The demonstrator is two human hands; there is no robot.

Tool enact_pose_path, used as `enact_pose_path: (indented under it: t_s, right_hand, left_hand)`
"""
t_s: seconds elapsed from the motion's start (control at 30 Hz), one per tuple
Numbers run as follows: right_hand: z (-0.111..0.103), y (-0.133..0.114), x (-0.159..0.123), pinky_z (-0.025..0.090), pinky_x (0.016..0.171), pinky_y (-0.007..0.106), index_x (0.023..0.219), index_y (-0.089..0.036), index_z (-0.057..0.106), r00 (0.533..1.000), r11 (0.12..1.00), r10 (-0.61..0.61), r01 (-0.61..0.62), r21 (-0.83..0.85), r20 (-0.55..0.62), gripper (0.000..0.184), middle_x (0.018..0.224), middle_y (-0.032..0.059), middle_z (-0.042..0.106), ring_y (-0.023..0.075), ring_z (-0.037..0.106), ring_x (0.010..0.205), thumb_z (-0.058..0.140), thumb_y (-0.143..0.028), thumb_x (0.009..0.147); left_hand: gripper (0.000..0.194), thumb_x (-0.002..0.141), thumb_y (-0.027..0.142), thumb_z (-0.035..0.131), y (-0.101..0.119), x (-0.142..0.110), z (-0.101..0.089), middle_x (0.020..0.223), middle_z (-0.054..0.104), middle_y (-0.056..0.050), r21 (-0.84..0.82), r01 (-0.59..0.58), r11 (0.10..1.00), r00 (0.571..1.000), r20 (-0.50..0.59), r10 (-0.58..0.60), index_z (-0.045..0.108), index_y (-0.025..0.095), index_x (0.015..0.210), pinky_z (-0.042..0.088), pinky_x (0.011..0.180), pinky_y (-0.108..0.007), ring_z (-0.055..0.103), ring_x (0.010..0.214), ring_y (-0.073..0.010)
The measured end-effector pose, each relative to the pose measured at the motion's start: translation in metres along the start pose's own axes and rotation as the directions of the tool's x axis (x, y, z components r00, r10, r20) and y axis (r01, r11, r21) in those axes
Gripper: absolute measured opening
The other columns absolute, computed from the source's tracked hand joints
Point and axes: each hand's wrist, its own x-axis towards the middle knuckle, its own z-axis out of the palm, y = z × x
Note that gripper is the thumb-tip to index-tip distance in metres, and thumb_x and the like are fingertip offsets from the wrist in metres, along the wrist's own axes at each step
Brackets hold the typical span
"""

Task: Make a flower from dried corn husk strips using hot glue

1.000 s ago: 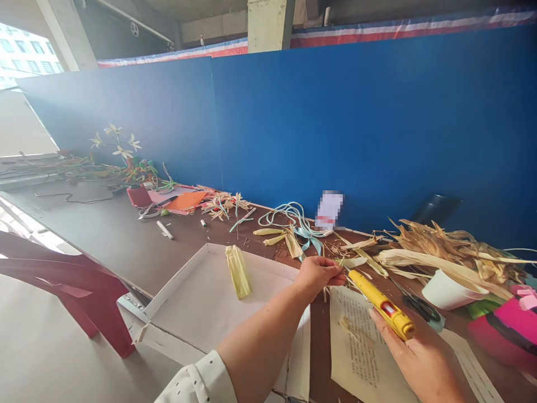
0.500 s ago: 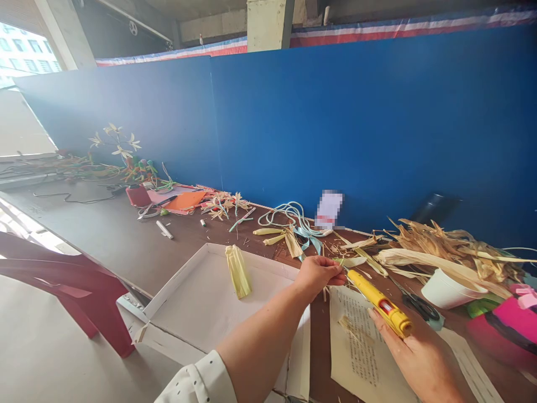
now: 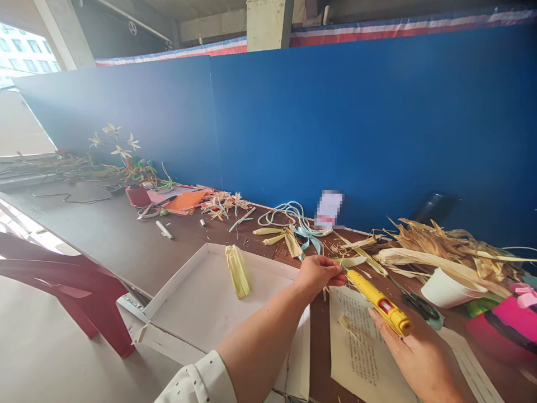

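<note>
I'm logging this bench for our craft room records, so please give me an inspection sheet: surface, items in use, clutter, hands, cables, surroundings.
Surface: brown table, strewn with dry scraps towards the back and right.
Items in use: yellow tool, apparently a glue gun, its tip beside a small green piece; husk bundle in a shallow white box.
Clutter: dried husks, tilted white cup, scissors, printed sheet.
Hands: left hand pinches the green piece; right hand holds the yellow tool.
Cables: dark cord at far left; what it feeds cannot be told.
Surroundings: blue panel behind, red chair at left.
</note>
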Motion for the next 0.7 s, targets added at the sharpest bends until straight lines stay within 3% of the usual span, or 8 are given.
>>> enact_pose_path:
  t_s: [0.4, 0.57, 0.7]
  right_hand:
    - [0.0000, 0.0000, 0.0017, 0.049, 0.064, 0.028, 0.095, -0.021, 0.057, 1.000, 1.000, -0.030, 0.030, -0.004, -0.005, 0.021, 0.083, 0.0068, 0.066, 0.0201, 0.065, 0.073, 0.050, -0.040, 0.090]
    - [-0.0013, -0.0001, 0.0007, 0.048, 0.058, 0.027, 0.092, -0.022, 0.057, 1.000, 1.000, 0.021, -0.021, 0.008, 0.023, 0.018, 0.076, 0.0036, 0.065, 0.0182, 0.064, 0.065, 0.052, -0.039, 0.089]
    - [-0.0024, -0.0001, -0.0002, 0.049, 0.066, 0.028, 0.096, -0.021, 0.057, 1.000, 1.000, 0.012, -0.012, 0.026, 0.024, 0.019, 0.089, 0.0065, 0.067, 0.0201, 0.066, 0.079, 0.054, -0.038, 0.089]
  left_hand:
    - [0.009, 0.078, 0.008, 0.064, -0.0019, 0.0016, 0.0009, 0.059, 0.063, -0.003, 0.027, -0.004, 1.000, 1.000, -0.003, 0.004, 0.059, 0.009, 0.071, 0.054, 0.056, -0.018, 0.062, 0.053, -0.0081]
    - [0.009, 0.078, 0.009, 0.065, -0.0032, 0.0026, 0.0003, 0.060, 0.063, -0.003, 0.044, -0.005, 0.999, 1.000, -0.002, 0.006, 0.059, 0.009, 0.071, 0.054, 0.058, -0.018, 0.062, 0.053, -0.0078]
    - [0.009, 0.076, 0.011, 0.068, -0.0034, 0.0027, -0.0004, 0.060, 0.063, -0.003, 0.058, -0.008, 0.998, 1.000, 0.002, 0.008, 0.060, 0.009, 0.072, 0.054, 0.059, -0.019, 0.063, 0.054, -0.0079]
